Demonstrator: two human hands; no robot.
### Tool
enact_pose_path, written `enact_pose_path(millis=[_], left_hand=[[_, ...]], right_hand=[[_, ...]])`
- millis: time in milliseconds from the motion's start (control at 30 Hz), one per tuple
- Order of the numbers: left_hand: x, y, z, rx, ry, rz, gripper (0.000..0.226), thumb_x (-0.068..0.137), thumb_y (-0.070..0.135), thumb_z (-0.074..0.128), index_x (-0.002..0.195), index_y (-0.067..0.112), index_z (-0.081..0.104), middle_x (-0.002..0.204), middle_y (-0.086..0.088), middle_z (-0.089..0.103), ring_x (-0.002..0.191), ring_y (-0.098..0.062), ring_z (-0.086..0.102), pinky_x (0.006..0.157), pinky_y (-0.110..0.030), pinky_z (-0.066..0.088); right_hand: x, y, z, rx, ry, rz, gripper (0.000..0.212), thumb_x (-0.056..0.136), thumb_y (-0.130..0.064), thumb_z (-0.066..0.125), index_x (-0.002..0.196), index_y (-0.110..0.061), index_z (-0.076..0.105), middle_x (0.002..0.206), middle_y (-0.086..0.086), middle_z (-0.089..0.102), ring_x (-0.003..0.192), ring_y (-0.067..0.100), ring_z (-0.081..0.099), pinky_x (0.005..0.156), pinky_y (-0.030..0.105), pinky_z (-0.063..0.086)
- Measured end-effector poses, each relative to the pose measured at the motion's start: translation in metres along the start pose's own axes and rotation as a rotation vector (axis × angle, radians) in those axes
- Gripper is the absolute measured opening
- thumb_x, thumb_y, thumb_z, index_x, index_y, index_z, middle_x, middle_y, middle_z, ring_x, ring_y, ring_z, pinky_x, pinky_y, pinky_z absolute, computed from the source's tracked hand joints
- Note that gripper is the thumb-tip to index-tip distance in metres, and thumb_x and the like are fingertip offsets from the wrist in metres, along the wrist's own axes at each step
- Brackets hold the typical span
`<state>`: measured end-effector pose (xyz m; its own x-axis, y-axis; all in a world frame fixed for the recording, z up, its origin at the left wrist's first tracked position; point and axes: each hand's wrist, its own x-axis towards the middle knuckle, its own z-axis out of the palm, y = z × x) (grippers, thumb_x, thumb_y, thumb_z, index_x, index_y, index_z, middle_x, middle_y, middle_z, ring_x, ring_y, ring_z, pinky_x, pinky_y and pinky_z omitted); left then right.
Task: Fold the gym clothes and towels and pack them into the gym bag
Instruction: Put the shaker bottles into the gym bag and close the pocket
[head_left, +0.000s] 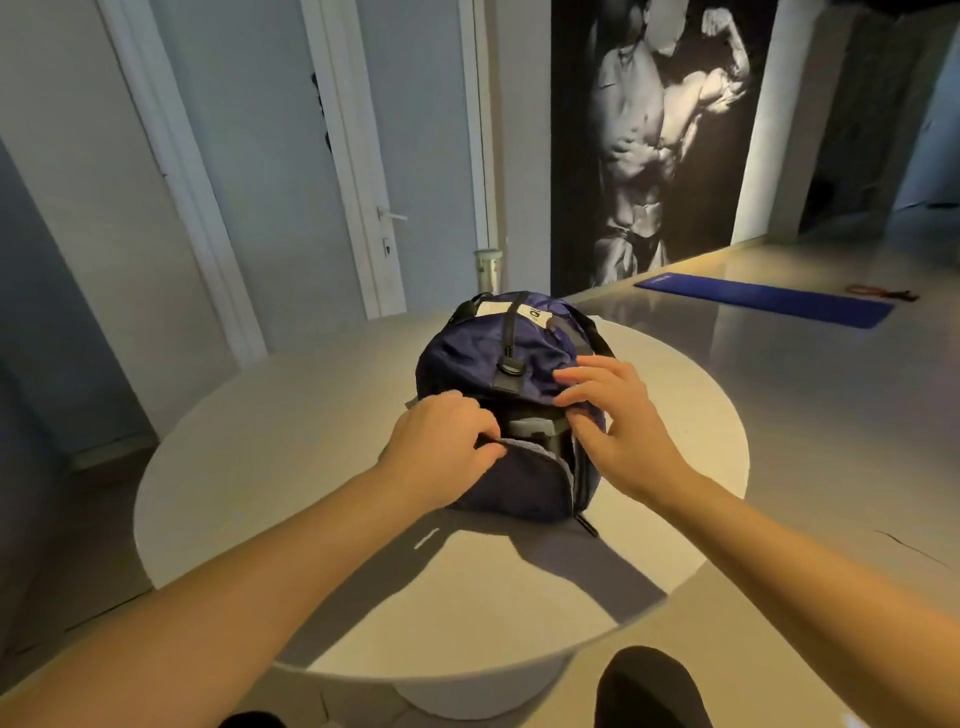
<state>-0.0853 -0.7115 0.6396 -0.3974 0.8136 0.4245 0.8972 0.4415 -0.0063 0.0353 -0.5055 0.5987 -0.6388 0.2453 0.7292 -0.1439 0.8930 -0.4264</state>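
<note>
Navy gym bag (467, 353) bears a white label (493, 310), lettering partly hidden.

No text reads clearly. The white band (493, 310) on the gym bag (467, 353), at its 12 o'clock end, bears dark letters, partly hidden. The blue mat (769, 306), at 2 o'clock, shows illegible pale print.

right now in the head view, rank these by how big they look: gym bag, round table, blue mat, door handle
round table
gym bag
blue mat (farther away, so this only holds as seen)
door handle
</note>
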Motion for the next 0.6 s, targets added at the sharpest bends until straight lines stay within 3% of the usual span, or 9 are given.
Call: enact_pose_path(millis=[133, 233, 300, 367, 433, 500, 600], left_hand=[[0.015, -0.009, 0.017, 0.088, 0.211, 0.114, 0.017, 0.087, 0.038, 0.075, 0.093, 0.023, 0.079, 0.129, -0.001, 0.06, 0.122, -0.026, 0.046, 0.097, -0.045, 0.042], [0.026, -0.012, 0.028, 0.055, 0.203, 0.113, 0.016, 0.093, 0.032, 0.069, 0.097, 0.018, 0.074, 0.144, -0.007, 0.055, 0.133, -0.031, 0.046, 0.117, -0.051, 0.031], [0.031, -0.012, 0.037, 0.028, 0.204, 0.124, 0.014, 0.097, 0.028, 0.065, 0.099, 0.015, 0.07, 0.139, -0.009, 0.059, 0.128, -0.03, 0.052, 0.119, -0.053, 0.029], [0.033, -0.014, 0.045, 0.0, 0.211, 0.123, 0.014, 0.099, 0.025, 0.061, 0.1, 0.013, 0.067, 0.122, -0.008, 0.066, 0.113, -0.03, 0.06, 0.111, -0.048, 0.04], [0.034, -0.014, 0.05, -0.044, 0.223, 0.081, 0.016, 0.101, 0.027, 0.057, 0.101, 0.013, 0.064, 0.107, -0.004, 0.067, 0.099, -0.026, 0.061, 0.092, -0.04, 0.05], [0.036, -0.013, 0.053, -0.078, 0.248, 0.023, 0.017, 0.102, 0.03, 0.055, 0.101, 0.016, 0.064, 0.101, -0.001, 0.066, 0.093, -0.022, 0.057, 0.076, -0.036, 0.051], [0.042, -0.008, 0.054, -0.092, 0.26, -0.063, 0.019, 0.103, 0.033, 0.053, 0.102, 0.017, 0.064, 0.096, 0.001, 0.066, 0.088, -0.019, 0.055, 0.065, -0.031, 0.041]], right_hand=[[-0.025, -0.018, 0.007, 0.036, 0.05, 0.052, 0.026, 0.093, -0.035, 0.064, 0.116, -0.025, 0.07, 0.122, -0.018, 0.061, 0.122, 0.003, 0.046, 0.105, 0.025, 0.036], [-0.037, -0.013, 0.023, 0.055, 0.07, 0.193, 0.039, 0.089, -0.018, 0.071, 0.126, -0.023, 0.06, 0.126, -0.014, 0.053, 0.12, 0.003, 0.046, 0.104, 0.019, 0.038], [-0.047, -0.01, 0.032, 0.129, 0.109, 0.383, 0.043, 0.089, -0.006, 0.065, 0.125, -0.027, 0.054, 0.125, -0.011, 0.05, 0.115, 0.001, 0.048, 0.097, 0.013, 0.041], [-0.058, -0.005, 0.04, 0.151, 0.132, 0.547, 0.042, 0.088, -0.003, 0.061, 0.119, -0.029, 0.05, 0.122, -0.009, 0.047, 0.111, 0.005, 0.05, 0.093, 0.02, 0.047], [-0.07, 0.003, 0.049, 0.101, 0.075, 0.66, 0.038, 0.087, -0.005, 0.061, 0.115, -0.028, 0.049, 0.12, -0.006, 0.047, 0.109, 0.011, 0.051, 0.092, 0.031, 0.051], [-0.08, 0.005, 0.056, 0.061, -0.021, 0.766, 0.03, 0.091, -0.012, 0.062, 0.113, -0.025, 0.048, 0.118, -0.002, 0.049, 0.103, 0.016, 0.054, 0.083, 0.029, 0.052], [-0.091, 0.005, 0.063, 0.053, -0.091, 0.857, 0.022, 0.095, -0.026, 0.064, 0.109, -0.021, 0.048, 0.101, -0.001, 0.058, 0.086, 0.015, 0.059, 0.065, 0.024, 0.046]])
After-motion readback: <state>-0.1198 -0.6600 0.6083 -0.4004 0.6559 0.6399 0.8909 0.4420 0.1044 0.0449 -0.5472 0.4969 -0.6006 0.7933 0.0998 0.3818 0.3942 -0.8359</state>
